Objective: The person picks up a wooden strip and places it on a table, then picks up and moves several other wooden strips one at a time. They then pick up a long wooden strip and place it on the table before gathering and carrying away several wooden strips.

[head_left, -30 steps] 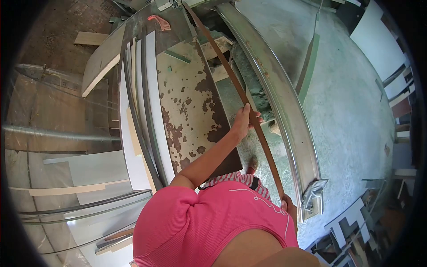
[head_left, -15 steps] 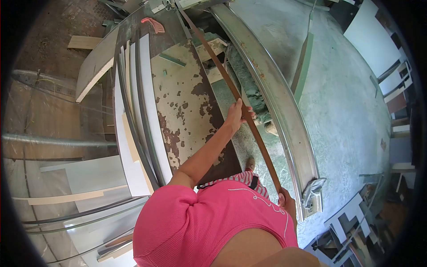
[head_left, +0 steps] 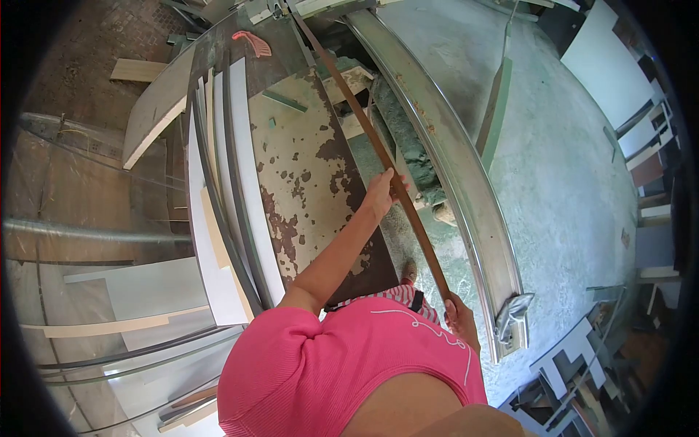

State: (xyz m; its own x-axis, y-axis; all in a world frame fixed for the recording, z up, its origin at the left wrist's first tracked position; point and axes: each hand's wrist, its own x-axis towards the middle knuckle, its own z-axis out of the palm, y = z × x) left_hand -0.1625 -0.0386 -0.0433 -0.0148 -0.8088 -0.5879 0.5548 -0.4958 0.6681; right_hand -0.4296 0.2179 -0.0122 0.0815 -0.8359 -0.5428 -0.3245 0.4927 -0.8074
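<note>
A long, thin brown strip [head_left: 424, 239] slants from the top of the head view down toward my body. My left hand [head_left: 381, 191] is closed around it near mid-length, thumb on the near side and fingertips showing past the far edge. Close to my waist, my right hand [head_left: 461, 320] grips the strip's lower end. To the left lies a worktable [head_left: 298, 182] with flaking, patchy paint. On the right, a long metal rail [head_left: 466, 197] curves past, and the strip runs above the gap between the two.
Long white and dark boards [head_left: 244, 182] lie along the table's left side. A pink comb-like piece [head_left: 253, 44] and a small green offcut [head_left: 284, 100] rest on the table. A metal clamp-like fitting [head_left: 513, 315] sits at the rail's near end. Scrap panels [head_left: 575, 364] are piled lower right.
My right hand has moved slightly up and left with the strip's lower end. My left hand has shifted a little down and left, still around the strip.
</note>
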